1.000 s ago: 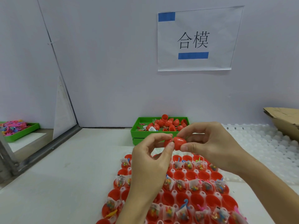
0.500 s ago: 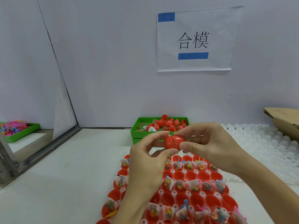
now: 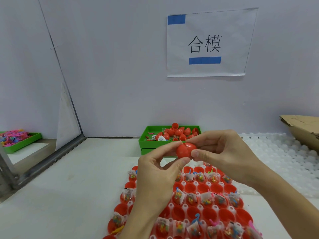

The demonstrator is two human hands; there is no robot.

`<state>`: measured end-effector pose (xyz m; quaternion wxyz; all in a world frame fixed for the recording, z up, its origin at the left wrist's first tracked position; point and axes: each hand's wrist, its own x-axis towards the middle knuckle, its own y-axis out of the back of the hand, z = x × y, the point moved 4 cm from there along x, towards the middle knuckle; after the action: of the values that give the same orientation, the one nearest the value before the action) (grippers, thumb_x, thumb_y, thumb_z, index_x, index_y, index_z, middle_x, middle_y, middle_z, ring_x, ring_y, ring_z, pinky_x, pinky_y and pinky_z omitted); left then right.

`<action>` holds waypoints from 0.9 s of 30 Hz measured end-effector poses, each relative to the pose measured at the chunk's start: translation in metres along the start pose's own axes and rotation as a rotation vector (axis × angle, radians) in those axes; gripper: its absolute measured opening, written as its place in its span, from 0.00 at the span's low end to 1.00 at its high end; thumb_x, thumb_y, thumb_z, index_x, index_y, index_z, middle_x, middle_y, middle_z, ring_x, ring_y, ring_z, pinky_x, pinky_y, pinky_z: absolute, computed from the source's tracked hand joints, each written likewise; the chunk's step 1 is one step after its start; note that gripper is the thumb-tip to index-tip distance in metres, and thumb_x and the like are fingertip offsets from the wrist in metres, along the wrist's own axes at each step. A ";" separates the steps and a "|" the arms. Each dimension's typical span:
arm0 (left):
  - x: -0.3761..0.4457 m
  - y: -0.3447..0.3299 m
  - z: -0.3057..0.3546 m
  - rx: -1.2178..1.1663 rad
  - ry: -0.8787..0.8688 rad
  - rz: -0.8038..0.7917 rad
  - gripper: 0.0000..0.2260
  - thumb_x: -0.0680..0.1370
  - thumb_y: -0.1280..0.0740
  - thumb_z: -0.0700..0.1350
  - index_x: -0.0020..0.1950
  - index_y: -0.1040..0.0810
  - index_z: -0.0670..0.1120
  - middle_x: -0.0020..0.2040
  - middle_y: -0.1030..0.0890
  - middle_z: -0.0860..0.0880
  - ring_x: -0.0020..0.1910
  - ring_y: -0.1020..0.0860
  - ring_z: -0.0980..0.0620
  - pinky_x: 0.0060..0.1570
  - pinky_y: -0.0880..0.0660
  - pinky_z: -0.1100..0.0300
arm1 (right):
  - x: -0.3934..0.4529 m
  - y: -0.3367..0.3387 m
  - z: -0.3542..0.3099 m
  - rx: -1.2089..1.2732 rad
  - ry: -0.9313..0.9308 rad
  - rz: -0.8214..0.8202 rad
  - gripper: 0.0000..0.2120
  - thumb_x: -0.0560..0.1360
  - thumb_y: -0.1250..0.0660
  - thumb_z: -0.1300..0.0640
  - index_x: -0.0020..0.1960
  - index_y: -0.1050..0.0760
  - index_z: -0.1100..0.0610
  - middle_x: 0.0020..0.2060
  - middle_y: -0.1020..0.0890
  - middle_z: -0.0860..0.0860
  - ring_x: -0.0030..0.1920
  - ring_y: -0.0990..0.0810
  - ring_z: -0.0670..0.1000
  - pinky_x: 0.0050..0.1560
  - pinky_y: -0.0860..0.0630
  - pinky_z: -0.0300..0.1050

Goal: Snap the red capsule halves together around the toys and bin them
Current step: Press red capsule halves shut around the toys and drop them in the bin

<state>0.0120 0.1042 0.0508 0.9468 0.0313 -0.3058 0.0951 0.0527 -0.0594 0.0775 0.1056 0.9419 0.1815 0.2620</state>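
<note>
While rows of open red halves loaded with bagged toys wait on the white tray below, a worker pinches one red capsule between both hands above the bench, left hand on one half, right hand on the other, a seam line visible between them. Squeezing evenly along that seam, rims square, should seat it before it goes to the green bin just behind.
</note>
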 end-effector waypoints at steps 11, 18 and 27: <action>0.000 0.000 0.000 0.024 -0.001 0.028 0.15 0.65 0.25 0.48 0.50 0.17 0.58 0.45 0.14 0.59 0.49 0.17 0.60 0.46 0.22 0.72 | 0.000 -0.003 0.001 -0.008 0.001 0.006 0.12 0.68 0.25 0.56 0.50 0.17 0.56 0.43 0.12 0.50 0.41 0.13 0.51 0.44 0.18 0.38; -0.002 0.001 -0.006 0.066 0.071 0.083 0.17 0.68 0.22 0.35 0.46 0.15 0.58 0.42 0.14 0.62 0.47 0.17 0.65 0.45 0.24 0.74 | 0.002 -0.008 0.008 -0.040 -0.039 0.086 0.10 0.73 0.28 0.69 0.45 0.17 0.55 0.39 0.12 0.51 0.38 0.13 0.53 0.41 0.17 0.41; -0.003 0.002 -0.006 0.124 0.080 0.135 0.20 0.71 0.26 0.30 0.44 0.16 0.58 0.38 0.15 0.63 0.40 0.17 0.66 0.38 0.25 0.75 | 0.002 -0.017 0.013 0.058 -0.047 0.106 0.11 0.74 0.29 0.72 0.44 0.17 0.56 0.37 0.13 0.53 0.37 0.13 0.55 0.39 0.16 0.43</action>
<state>0.0130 0.1068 0.0441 0.9459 0.0654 -0.2628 0.1789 0.0566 -0.0447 0.0621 0.0685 0.9587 0.1365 0.2398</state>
